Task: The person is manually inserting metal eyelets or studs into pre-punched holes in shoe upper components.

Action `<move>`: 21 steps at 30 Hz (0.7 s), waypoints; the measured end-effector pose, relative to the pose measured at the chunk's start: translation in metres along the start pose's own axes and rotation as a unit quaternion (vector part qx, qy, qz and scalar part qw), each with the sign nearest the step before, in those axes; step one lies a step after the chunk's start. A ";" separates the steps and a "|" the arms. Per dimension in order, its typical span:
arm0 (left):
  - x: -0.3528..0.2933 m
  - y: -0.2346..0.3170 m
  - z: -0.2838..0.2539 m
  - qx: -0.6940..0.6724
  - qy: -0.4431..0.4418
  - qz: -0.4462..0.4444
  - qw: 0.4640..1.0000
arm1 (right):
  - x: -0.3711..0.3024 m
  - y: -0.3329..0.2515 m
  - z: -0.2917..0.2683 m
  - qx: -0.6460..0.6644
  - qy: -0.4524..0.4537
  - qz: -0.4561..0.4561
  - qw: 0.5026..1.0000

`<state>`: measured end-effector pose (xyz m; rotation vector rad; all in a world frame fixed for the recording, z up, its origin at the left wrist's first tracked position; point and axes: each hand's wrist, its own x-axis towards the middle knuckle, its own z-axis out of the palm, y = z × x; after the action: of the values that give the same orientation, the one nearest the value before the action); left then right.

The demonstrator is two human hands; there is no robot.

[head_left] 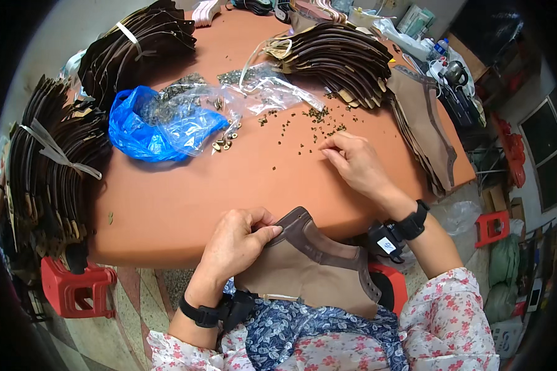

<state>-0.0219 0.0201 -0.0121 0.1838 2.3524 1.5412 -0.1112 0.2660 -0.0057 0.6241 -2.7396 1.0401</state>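
- Brown, leather-like material made up the shaped piece; it lay at the table's near edge, over the person's lap, with its dark-trimmed corner tilted up toward the tabletop;
- the left hand gripped that piece near its dark upper corner; the thumb lay on top, and the other fingers were curled partly out of sight;
- the right hand was above the tabletop, just beside the small metal fittings; its thumb and forefinger were drawn close together, the other fingers bent; whether a fitting was pinched between them, I could not tell;
- those fittings were strewn loosely across the orange-brown surface, thickest beyond the right hand; a few lay apart, nearer the person;
- a blue plastic bag sat left of them, with a clear bag lying partly over it; larger metal pieces lay just beside its right side;
- a bound stack of dark pieces stood at the left edge; another tied bundle lay beyond it; a third bundle rested past the fittings;
- brown panels lay layered along the table's right side;
- a red stool stood below the left corner; black bands circled both wrists.
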 end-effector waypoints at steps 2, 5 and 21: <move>-0.001 0.002 0.000 0.006 0.004 -0.006 1.000 | 0.011 0.005 0.004 -0.056 0.013 -0.040 0.998; -0.001 0.003 0.001 0.007 0.011 -0.005 1.000 | 0.022 0.009 0.012 -0.082 0.016 -0.077 0.993; -0.002 0.004 0.002 0.028 0.036 -0.001 0.999 | 0.035 0.008 0.027 -0.177 0.005 -0.045 0.983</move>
<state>-0.0198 0.0228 -0.0092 0.1415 2.4522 1.5068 -0.1456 0.2421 -0.0212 0.6702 -2.7588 0.5134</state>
